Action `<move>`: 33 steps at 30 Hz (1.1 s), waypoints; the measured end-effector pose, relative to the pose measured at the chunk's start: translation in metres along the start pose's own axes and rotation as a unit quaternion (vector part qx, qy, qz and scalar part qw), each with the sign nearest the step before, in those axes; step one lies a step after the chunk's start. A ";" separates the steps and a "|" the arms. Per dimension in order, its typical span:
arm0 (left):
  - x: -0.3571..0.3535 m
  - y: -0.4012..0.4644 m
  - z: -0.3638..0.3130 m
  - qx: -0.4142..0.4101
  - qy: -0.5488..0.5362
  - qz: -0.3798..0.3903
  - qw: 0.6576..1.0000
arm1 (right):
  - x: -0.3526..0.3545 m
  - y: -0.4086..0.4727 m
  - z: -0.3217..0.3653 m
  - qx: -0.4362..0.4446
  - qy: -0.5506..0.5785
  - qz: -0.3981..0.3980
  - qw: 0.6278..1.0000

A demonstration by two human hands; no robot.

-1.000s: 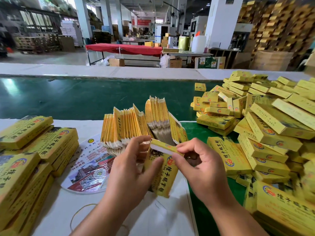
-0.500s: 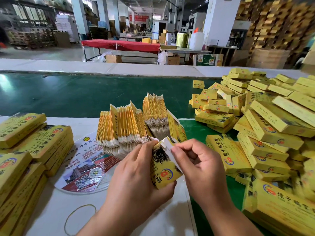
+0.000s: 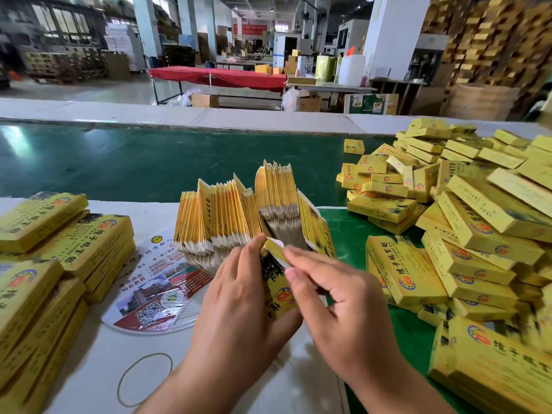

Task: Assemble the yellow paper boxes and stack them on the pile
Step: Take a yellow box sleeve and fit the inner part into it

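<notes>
A long green conveyor belt (image 3: 149,162) runs left to right across the far side of the workplace, with a white table surface (image 3: 98,369) on its near side. On the right a large loose pile of assembled yellow paper boxes (image 3: 478,222) spreads from the belt toward the near right corner, the boxes lying at many angles on one another. On the near left, neater stacks of flat yellow cartons (image 3: 53,258) sit on the white surface. At the centre a fanned bundle of flat unfolded yellow box blanks (image 3: 248,216) stands on edge, just beyond the hands. Under and to the left of it lies a round printed paper fan with red and white panels (image 3: 155,291). The left hand (image 3: 239,306) grasps a single yellow paper box (image 3: 279,289), held upright between both hands near the middle of the scene, above the white surface. The right hand (image 3: 340,306) pinches the white-backed end flap (image 3: 276,249) at the top of that box between thumb and forefinger. A thin yellow rubber band (image 3: 145,380) lies in a loop on the near white surface, left of the left forearm.
</notes>
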State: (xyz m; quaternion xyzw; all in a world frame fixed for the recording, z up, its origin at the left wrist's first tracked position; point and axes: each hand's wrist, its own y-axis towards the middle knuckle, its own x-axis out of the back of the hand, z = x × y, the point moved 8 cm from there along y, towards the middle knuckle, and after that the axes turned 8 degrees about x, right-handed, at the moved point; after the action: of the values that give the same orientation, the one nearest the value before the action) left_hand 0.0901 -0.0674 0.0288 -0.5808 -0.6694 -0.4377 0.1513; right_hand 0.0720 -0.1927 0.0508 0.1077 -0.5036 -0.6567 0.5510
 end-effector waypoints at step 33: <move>-0.006 0.002 0.007 0.015 -0.065 -0.019 0.998 | -0.002 -0.008 -0.042 -0.147 0.156 0.019 0.977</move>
State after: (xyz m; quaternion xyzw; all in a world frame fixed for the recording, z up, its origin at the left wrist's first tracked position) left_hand 0.0958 -0.0662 0.0218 -0.5927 -0.6955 -0.3917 0.1081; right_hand 0.0969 -0.2142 0.0240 0.1170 -0.3111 -0.6881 0.6450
